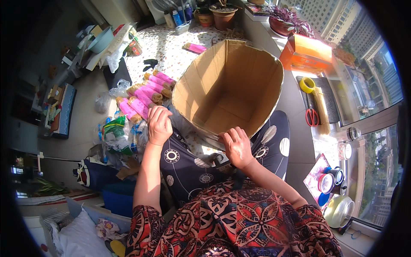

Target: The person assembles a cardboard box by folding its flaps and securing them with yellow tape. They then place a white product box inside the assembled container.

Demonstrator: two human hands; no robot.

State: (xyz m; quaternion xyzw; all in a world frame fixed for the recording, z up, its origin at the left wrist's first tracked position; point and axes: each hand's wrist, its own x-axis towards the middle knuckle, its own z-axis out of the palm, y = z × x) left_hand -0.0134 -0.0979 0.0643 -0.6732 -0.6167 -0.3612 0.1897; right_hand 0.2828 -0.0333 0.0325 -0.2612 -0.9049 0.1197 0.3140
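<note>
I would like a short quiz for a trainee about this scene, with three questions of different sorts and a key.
1. True or false: the cardboard box is empty inside.
2. What does the left hand rest nearest to?
A. the pink-wrapped bundles
B. the red scissors
C. the yellow tape roll
3. Fill in: the right hand touches the box's near ____.

Key:
1. True; only its bare bottom shows.
2. A; the hand lies at the box's near left corner, beside the bundles on the floor.
3. Rim; the fingers rest on its edge.
</note>
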